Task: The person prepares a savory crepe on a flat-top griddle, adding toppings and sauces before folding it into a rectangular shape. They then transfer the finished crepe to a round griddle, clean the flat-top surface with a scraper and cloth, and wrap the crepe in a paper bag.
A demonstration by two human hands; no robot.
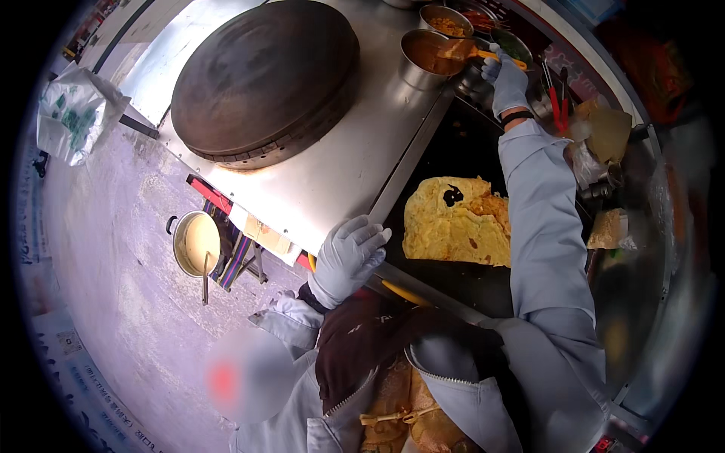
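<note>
My right hand (506, 79), in a whitish glove, grips an orange-handled brush (490, 55) whose sauce-coated head is over a metal pot of brown sauce (422, 54). Below my right forearm, a yellow egg crepe (447, 226) lies on a black griddle (436, 273). One straight side looks folded, a reddish-brown patch shows at its right, and a dark hole near its top. My sleeve hides its right edge. My left hand (350, 257), also gloved, holds nothing, its fingers loosely spread at the front edge of the steel counter (317, 187).
A large round dark griddle plate (266, 79) stands on the counter. Metal containers of chopped food (447, 24) and greens (512, 45) crowd the far right, near red-handled tongs (558, 107). A batter pot (195, 243) with a ladle sits low at left. A plastic bag (76, 116) hangs at the far left.
</note>
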